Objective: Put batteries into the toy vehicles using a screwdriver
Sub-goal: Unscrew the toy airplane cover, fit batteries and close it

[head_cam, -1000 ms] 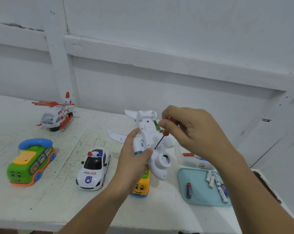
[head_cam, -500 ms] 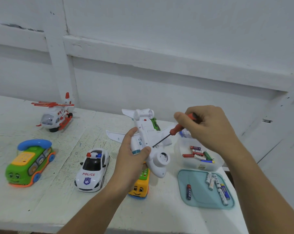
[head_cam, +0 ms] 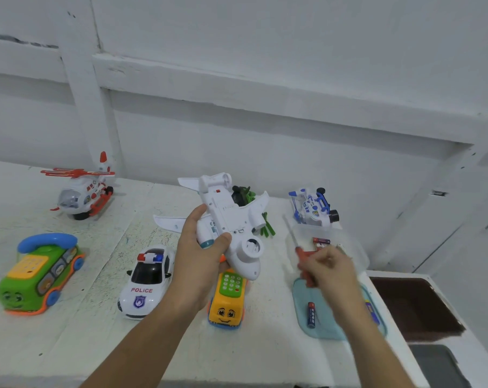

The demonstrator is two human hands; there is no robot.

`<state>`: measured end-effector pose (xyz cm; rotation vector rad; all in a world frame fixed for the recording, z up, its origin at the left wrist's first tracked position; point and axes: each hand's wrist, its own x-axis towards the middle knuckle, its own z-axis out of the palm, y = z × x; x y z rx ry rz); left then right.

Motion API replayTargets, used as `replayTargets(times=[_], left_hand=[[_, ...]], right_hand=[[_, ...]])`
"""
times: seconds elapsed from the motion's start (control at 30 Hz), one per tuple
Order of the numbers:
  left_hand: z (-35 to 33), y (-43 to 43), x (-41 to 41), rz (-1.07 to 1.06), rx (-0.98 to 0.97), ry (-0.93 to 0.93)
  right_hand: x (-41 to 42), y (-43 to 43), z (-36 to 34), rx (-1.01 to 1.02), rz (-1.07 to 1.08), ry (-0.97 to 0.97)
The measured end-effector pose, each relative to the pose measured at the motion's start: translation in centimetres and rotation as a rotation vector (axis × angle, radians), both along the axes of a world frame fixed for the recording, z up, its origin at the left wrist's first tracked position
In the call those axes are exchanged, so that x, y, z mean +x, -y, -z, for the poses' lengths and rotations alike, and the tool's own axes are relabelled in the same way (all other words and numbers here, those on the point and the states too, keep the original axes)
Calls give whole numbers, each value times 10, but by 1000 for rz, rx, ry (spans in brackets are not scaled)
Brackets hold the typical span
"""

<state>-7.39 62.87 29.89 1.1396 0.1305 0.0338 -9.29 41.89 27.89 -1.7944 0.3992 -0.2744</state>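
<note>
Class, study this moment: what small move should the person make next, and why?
Probably lay the screwdriver down beside the blue tray, freeing the right hand for a battery. The left hand grips the white plane belly-up, and the tool is clear of it, near the tray holding a battery.

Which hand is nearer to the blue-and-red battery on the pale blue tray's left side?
Right. The right hand, gripping a red screwdriver, is just beyond the blue-and-red battery; the left hand holds the white toy plane farther left.
</note>
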Motion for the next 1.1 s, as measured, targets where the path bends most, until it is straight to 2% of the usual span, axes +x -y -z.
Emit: replayTargets(times=[0.07, 0.13, 0.3, 0.4, 0.57, 0.67, 0.8, 0.9, 1.0, 1.1], left_hand=[[0, 0, 0, 3, -5, -2], [0, 1, 0, 2, -1, -3], [0, 2, -1, 9, 30, 3], [1, 1, -1, 12, 44, 2], [1, 1, -2, 7, 69, 10], [0, 1, -2, 13, 76, 21], [-2, 1, -2, 18, 97, 46], [-5, 2, -1, 32, 124, 65], [-10, 5, -1, 46, 133, 86], [-15, 7, -1, 64, 121, 122]], right_hand=[[-6, -15, 24, -295, -2, -65], [-11, -28, 41, -498, -27, -93], [-8, -47, 62, -886, -119, -237], [-12, -52, 63, -1001, -162, -334], [-10, -45, 58, -930, -183, -315], [-7, -35, 50, -812, -137, -251], [4, -21, 21, -652, -82, -44], [8, -24, -18, -455, -84, 178], [9, -39, -50, -300, -212, 284], [16, -56, -57, -336, -358, 255]])
